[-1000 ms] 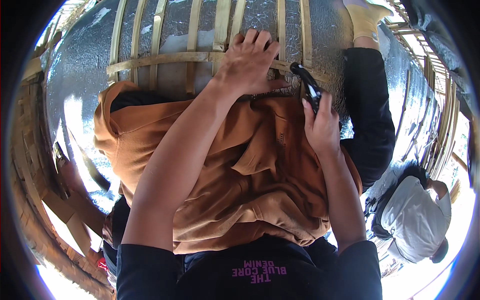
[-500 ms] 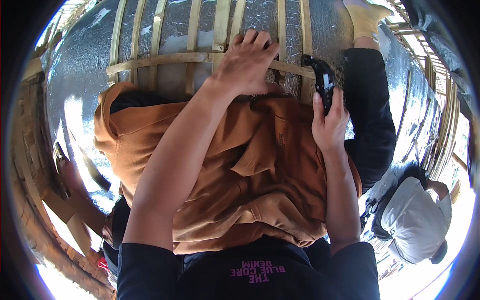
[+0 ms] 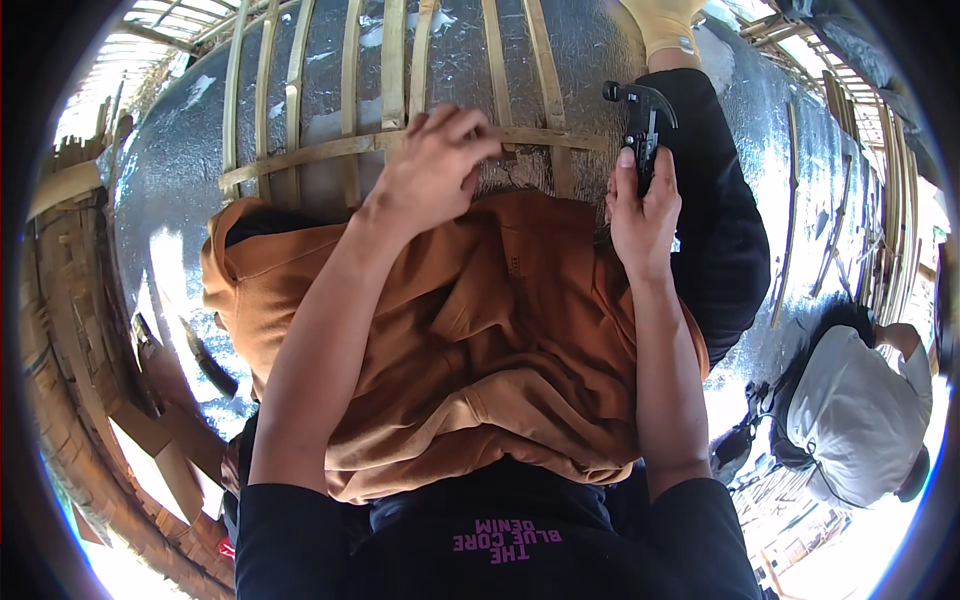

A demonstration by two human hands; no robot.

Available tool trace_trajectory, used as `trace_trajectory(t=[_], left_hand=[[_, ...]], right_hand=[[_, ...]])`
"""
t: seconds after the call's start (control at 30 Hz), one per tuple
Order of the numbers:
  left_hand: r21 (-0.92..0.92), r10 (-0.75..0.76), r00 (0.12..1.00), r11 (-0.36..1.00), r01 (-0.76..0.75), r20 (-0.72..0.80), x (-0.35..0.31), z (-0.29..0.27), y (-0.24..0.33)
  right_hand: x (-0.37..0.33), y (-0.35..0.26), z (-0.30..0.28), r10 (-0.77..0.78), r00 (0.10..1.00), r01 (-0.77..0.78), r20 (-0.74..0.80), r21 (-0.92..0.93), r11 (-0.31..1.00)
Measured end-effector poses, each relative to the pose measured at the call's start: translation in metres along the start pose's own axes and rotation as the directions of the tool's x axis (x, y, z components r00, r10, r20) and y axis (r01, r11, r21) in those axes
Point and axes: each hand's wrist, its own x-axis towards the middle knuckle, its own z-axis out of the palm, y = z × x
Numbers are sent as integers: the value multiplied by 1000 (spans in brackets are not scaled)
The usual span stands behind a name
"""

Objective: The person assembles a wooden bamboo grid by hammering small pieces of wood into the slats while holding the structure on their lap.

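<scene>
My right hand (image 3: 645,215) grips a black claw hammer (image 3: 641,118) by its handle, the head up and the claw curving to the right. Left of it, my left hand (image 3: 430,165) is over the crosswise bamboo strip (image 3: 330,148), its fingers curled in. Whatever those fingers may hold is too small or hidden to make out. Several lengthwise bamboo slats (image 3: 350,75) meet that strip and form a lattice on a silver foil sheet (image 3: 190,130). A brown garment (image 3: 430,370) lies bunched across my lap, just below both hands.
My right leg (image 3: 725,220) stretches out beside the hammer, ending in a tan sock (image 3: 665,25). At the lower right, another person in a light grey top (image 3: 850,410) is bent over. Woven bamboo (image 3: 65,370) curves along the left side, near a cardboard piece (image 3: 165,455).
The hammer has turned, so its head and claw now show from the side. My left hand has drawn back toward me and left along the strip. The whole view has shifted slightly.
</scene>
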Motion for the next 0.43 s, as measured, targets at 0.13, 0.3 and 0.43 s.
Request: trace_trajectory(t=[0.13,0.3,0.43], left_hand=[[9,-15,990,1000,14,143,-13,0,6],[105,-42,956,994,12,291,-12,-4,11],[195,-46,934,980,-25,353,-17,4,14]], right_hand=[[0,2,0,-5,1000,5,9,-9,1000],[-1,8,1,-76,997,76,11,-65,995],[0,6,0,-55,998,56,14,-77,995]])
